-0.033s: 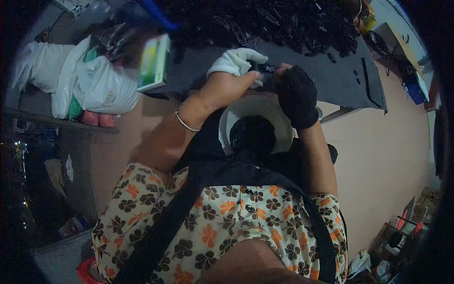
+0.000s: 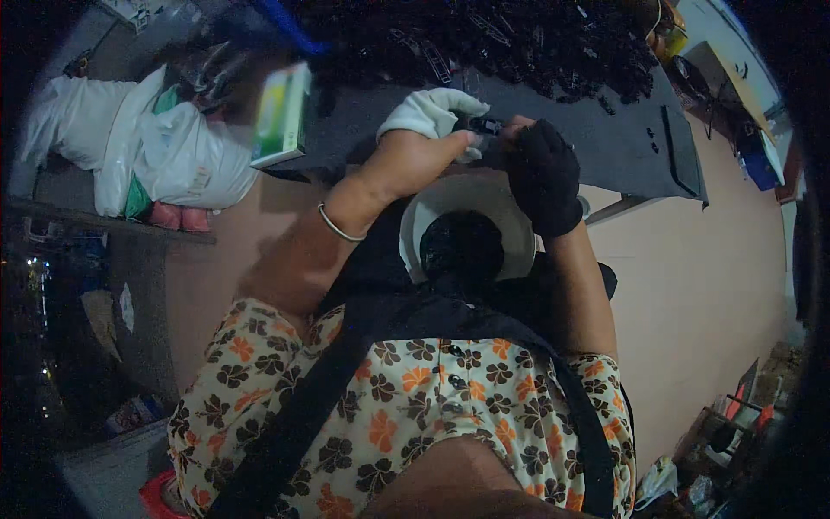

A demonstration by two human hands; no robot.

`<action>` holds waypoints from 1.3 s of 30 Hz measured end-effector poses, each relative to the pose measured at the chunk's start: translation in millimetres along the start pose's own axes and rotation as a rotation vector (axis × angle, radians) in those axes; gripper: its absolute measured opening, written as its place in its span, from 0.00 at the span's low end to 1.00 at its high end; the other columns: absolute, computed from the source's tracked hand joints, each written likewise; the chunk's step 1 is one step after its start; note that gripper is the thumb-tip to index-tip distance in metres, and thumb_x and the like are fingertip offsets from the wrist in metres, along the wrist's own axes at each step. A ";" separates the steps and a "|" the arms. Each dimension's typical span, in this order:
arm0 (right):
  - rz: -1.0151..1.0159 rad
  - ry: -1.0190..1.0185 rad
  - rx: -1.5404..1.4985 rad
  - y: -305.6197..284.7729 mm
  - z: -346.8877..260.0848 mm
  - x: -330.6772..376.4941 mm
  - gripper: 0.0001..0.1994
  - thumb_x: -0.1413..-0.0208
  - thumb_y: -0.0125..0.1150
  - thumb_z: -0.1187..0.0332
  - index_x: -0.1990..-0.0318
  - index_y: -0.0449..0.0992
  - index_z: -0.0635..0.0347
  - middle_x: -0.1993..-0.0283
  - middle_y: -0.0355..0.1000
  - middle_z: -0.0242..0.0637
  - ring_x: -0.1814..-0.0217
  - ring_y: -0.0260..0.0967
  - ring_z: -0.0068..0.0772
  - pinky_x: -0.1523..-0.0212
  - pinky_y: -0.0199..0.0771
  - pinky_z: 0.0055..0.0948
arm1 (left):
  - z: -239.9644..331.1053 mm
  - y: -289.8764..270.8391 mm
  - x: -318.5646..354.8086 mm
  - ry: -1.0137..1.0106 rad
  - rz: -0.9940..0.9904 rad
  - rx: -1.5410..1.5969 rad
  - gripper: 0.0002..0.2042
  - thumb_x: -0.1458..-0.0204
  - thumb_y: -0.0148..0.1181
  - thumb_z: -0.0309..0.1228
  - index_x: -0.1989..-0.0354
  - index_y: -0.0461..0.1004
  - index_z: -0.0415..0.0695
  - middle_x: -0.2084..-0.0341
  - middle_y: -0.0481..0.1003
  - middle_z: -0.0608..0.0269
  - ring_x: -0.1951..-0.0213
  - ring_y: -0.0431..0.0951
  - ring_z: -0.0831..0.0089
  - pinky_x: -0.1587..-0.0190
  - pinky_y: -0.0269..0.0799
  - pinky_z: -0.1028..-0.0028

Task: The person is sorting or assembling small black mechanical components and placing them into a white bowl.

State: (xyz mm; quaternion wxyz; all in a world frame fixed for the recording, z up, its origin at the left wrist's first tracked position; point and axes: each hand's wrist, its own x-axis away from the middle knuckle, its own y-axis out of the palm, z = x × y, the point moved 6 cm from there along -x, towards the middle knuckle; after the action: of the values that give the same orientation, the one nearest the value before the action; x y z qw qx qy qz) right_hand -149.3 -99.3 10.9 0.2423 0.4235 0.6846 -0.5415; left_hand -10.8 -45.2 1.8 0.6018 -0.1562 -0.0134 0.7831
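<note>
My left hand (image 2: 424, 143), in a white glove that leaves the thumb bare, pinches a small black plastic part (image 2: 489, 125) by its left end. On the right side of that part is my right hand (image 2: 543, 173), in a black glove with bare fingertips. Its thumb and finger are pressed together at the part's end; the exact grip is too small to make out. Below both hands, at my lap, stands a white bucket (image 2: 413, 227) with dark contents. Beyond them, a large heap of small black parts (image 2: 519, 52) covers the back of the dark grey table (image 2: 618, 143).
A green and white box (image 2: 284, 117) stands at the table's left edge. Farther left, white plastic sacks (image 2: 194, 164) lie on a shelf. A few loose black parts (image 2: 653, 138) and a dark bar (image 2: 681, 154) are at the table's right end. Clutter sits low at right.
</note>
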 end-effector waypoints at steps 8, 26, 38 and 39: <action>0.146 0.304 -0.108 -7.2 3.4 10.8 0.03 0.53 0.56 0.76 0.69 0.70 0.61 0.72 0.70 0.36 0.71 0.69 0.28 0.69 0.69 0.26 | 13.8 3.7 10.9 -0.018 -0.017 0.231 0.14 0.52 0.53 0.20 0.55 0.68 0.35 0.65 0.74 0.59 0.65 0.75 0.76 0.61 0.72 0.78; 0.011 0.822 -0.990 19.9 -16.9 13.0 0.05 0.47 0.51 0.70 0.72 0.66 0.60 0.78 0.65 0.30 0.76 0.61 0.20 0.73 0.62 0.20 | 48.2 15.3 43.3 0.478 0.153 -0.491 0.11 0.53 0.54 0.22 0.60 0.71 0.37 0.59 0.72 0.51 0.54 0.72 0.64 0.52 0.66 0.72; -0.083 0.247 -0.342 -8.3 -36.6 0.8 0.05 0.53 0.55 0.73 0.67 0.70 0.60 0.72 0.68 0.37 0.72 0.67 0.30 0.70 0.67 0.27 | 21.3 -8.1 33.1 0.100 0.159 -0.021 0.10 0.49 0.52 0.24 0.59 0.72 0.36 0.67 0.75 0.61 0.67 0.74 0.79 0.63 0.71 0.79; -0.084 0.247 -0.344 -10.1 -35.9 -0.3 0.05 0.53 0.55 0.73 0.67 0.70 0.60 0.72 0.68 0.37 0.72 0.67 0.30 0.70 0.67 0.27 | 20.3 -7.2 31.3 0.131 0.118 -0.021 0.10 0.49 0.53 0.24 0.59 0.72 0.36 0.68 0.75 0.61 0.68 0.74 0.79 0.65 0.71 0.79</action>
State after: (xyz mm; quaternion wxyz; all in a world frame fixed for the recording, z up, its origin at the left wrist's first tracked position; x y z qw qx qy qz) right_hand -153.2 -65.9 27.2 0.2023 0.4100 0.8085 -0.3706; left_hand -16.4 -10.3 15.5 0.5527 -0.2139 0.0271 0.8050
